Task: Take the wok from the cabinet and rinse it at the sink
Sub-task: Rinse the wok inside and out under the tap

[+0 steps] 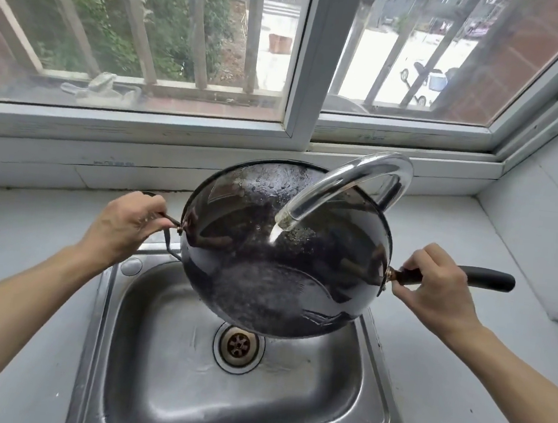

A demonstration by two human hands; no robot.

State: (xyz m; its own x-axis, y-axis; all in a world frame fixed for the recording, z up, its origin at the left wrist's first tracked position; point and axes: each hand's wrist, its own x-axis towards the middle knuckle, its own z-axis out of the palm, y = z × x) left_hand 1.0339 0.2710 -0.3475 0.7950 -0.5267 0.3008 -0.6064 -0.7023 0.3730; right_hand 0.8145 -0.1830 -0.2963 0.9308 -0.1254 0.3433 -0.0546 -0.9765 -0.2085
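Left hand [125, 222] grips the loop handle [169, 234], right hand [435, 283] the long handle [484, 278], tilting wok [279, 263] under tap [345, 187] so water drains into sink [184, 373].

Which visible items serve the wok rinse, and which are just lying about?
In use: wok, faucet running water, sink, left hand on loop handle, right hand on long handle.
Lying about: cloth on outside ledge, drain strainer.
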